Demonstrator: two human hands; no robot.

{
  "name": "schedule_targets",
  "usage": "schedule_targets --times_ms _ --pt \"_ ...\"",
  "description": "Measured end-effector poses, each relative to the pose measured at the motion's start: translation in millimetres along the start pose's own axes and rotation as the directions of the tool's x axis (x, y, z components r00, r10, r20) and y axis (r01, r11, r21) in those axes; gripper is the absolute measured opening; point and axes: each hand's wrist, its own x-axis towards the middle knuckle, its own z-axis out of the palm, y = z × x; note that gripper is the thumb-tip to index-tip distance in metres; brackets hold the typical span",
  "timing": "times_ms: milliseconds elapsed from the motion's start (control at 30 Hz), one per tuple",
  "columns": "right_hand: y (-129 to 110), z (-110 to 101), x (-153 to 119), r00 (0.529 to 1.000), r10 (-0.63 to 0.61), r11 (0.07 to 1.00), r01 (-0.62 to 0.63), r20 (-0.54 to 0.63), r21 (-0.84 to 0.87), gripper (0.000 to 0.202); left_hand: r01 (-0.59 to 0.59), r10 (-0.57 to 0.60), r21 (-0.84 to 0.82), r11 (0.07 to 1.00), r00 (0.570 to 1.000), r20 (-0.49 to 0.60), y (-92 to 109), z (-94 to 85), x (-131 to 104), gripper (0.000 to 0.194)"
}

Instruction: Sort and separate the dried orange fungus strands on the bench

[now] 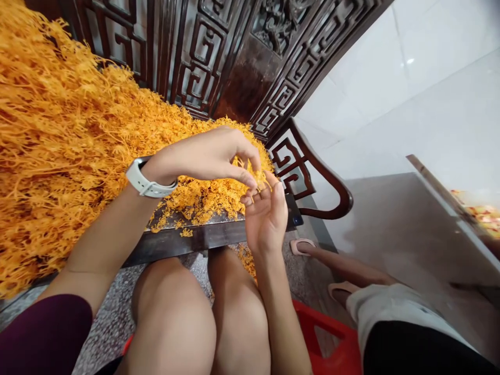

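One spidery orange piece [261, 180] between hands [214, 151]; stringy heap [86, 146]; carved wooden backrest [252, 75].

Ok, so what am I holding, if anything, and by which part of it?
A small orange stringy piece, in the fingers of your left hand, at your right hand; it's too small and partly covered to tell which part.

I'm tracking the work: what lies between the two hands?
In the head view, a small orange piece lies between the left hand and right hand.
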Motion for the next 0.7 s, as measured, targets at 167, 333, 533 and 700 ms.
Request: schedule_targets --times_ms 167,333,533,700 --pt "6.5 -3.0 -2.6 0.997 -0.064 0.977 0.071 0.039 -0.203 0.022 -0.033 0.032 0.04 0.999 0.999 0.016 1.4 7.1 -1.4 0.015" --pt "4.3 -5.3 -3.9 0.995 -0.064 0.979 0.076 0.071 -0.19 0.018 0.006 -0.008 0.077 0.997 1.0 0.026 -12.5 5.4 -1.3 0.022" --pt "-2.9 -7.9 -9.3 0.968 -0.036 0.951 0.11 0.25 -0.29 0.018 0.088 -0.088 0.011 0.996 0.995 0.035 -11.5 2.0 -4.3 0.018" --pt "-13.7 -11.4 -9.2 0.914 -0.08 0.916 0.224 0.397 -0.333 0.007 0.041 -0.04 0.146 0.988 0.999 -0.012 -18.8 -9.6 -3.7 0.01"
